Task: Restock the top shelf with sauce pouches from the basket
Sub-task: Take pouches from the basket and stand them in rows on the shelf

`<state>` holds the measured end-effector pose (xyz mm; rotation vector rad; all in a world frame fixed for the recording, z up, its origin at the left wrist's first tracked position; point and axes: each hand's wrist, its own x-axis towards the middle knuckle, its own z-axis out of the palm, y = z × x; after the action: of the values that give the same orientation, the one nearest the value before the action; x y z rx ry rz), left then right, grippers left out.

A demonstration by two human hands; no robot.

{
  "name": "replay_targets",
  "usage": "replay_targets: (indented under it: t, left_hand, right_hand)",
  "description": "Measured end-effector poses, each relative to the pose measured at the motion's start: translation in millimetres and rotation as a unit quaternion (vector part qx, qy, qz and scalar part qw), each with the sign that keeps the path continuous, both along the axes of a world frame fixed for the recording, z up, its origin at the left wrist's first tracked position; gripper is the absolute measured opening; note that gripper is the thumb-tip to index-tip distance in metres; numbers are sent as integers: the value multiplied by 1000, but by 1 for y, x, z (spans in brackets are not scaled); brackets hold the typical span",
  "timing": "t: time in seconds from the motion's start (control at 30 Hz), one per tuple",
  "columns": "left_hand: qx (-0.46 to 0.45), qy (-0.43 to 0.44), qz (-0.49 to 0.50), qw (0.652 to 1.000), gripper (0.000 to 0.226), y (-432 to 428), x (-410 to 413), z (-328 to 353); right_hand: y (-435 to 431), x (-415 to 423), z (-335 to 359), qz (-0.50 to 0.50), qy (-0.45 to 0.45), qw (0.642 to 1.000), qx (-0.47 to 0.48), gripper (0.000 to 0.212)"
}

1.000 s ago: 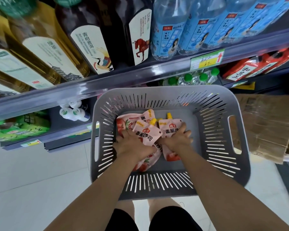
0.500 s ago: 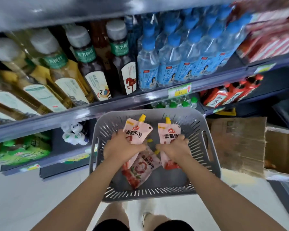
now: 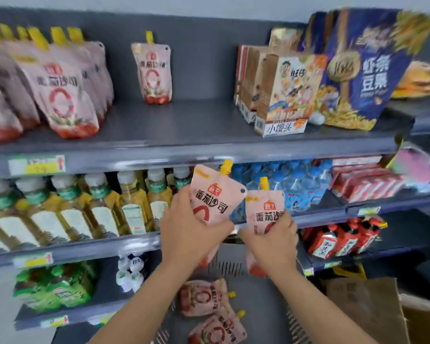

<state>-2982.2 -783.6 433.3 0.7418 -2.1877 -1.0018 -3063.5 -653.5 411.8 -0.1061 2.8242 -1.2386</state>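
Currently 2 tomato sauce pouches are held upright at centre frame, spouts up so they can stand on arrival: the left hand (image 3: 191, 234) is closed around one pouch (image 3: 212, 202), the right hand (image 3: 271, 240) around the other (image 3: 265, 209). Above, the top shelf (image 3: 184, 142) shows a bare gap beside a lone standing pouch (image 3: 154, 73), likely the target. 2 more pouches (image 3: 204, 297) are left in the grey basket (image 3: 266, 309) at the bottom of the frame.

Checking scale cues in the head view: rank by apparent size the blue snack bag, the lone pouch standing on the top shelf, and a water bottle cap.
1. Blue snack bag
2. Lone pouch
3. Water bottle cap
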Motion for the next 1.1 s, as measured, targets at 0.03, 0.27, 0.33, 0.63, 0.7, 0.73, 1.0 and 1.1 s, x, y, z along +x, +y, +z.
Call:
replay_targets:
  t: [0.03, 0.27, 0.33, 0.63, 0.7, 0.73, 1.0, 1.1]
  left_hand:
    - [4, 28, 9, 1000, 64, -3, -1, 16]
    - [46, 113, 42, 992, 68, -43, -12, 114]
    - [45, 126, 67, 989, 72, -60, -17, 134]
    - [33, 173, 138, 975, 73, -131, -50, 185]
    - [24, 168, 149, 974, 71, -146, -63, 189]
    - [27, 161, 151, 975, 71, -153, -71, 190]
    - [7, 102, 176, 979, 70, -203, -133, 186]
    - [8, 95, 187, 978, 72, -222, -155, 174]
  right_hand:
    - [-4, 0, 16, 2, 14, 1000, -22, 110]
    - [-30, 2, 114, 64, 89, 983, -149, 111]
    - [-36, 3, 136, 88, 103, 974, -180, 115]
    - [-85, -14, 194, 118, 143, 952, -245, 110]
    - [-101, -25, 206, 122, 153, 949, -248, 112]
    - [-109, -31, 211, 122, 155, 949, -245, 109]
    - [-160, -66, 208, 109, 172, 953, -225, 103]
    - [-172, -75, 195, 101, 162, 955, -226, 102]
